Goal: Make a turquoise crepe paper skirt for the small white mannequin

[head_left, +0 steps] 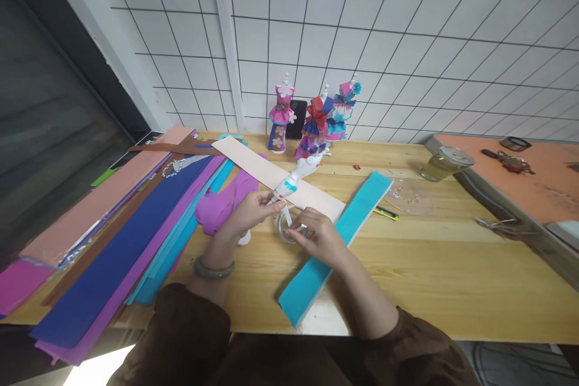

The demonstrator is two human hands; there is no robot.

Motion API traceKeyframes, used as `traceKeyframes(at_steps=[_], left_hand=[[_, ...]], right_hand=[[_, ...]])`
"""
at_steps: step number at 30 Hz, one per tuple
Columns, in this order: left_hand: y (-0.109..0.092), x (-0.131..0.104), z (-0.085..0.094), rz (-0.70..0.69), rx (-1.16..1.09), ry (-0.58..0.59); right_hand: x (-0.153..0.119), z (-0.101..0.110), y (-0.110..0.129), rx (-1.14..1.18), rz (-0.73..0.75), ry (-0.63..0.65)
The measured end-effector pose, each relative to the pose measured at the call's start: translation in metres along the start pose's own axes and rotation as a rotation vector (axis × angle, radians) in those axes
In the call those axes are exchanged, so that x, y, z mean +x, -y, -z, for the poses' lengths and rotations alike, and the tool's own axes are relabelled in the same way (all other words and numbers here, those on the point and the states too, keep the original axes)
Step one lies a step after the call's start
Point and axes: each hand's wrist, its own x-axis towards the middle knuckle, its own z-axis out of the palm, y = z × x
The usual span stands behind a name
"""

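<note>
My left hand [250,211] is closed around the lower end of a small white dress-form mannequin [286,187], which is tilted away to the upper right. A turquoise patch and a tiny red spot show on the mannequin's lower part. My right hand [322,238] pinches at a roll of white tape [281,229], just right of my left hand. A short whitish strip crosses the roll's middle. Under my right wrist runs a long turquoise crepe paper strip [362,202]. A pale pink strip [253,163] lies behind the mannequin.
Folded crepe paper, including a dark blue piece [113,247], and a purple bundle [221,202] lie left. Several dressed mannequins [281,114] and a phone [296,120] stand by the tiled wall. To the right are a yellow cutter [386,213], a bead dish [409,196] and a lidded cup [441,166].
</note>
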Motion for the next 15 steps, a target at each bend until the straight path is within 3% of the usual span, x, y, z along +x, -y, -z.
traceKeyframes(at_steps=[6, 12, 15], left_hand=[[0.001, -0.001, 0.003, 0.034, -0.002, 0.07], [0.011, 0.004, 0.002, 0.057, -0.002, -0.023], [0.011, 0.005, 0.002, 0.078, -0.008, -0.034]], right_hand=[[0.001, -0.001, -0.004, -0.035, -0.134, 0.077], [0.003, 0.009, 0.012, -0.086, -0.09, 0.276], [-0.001, 0.027, 0.024, -0.109, -0.134, 0.293]])
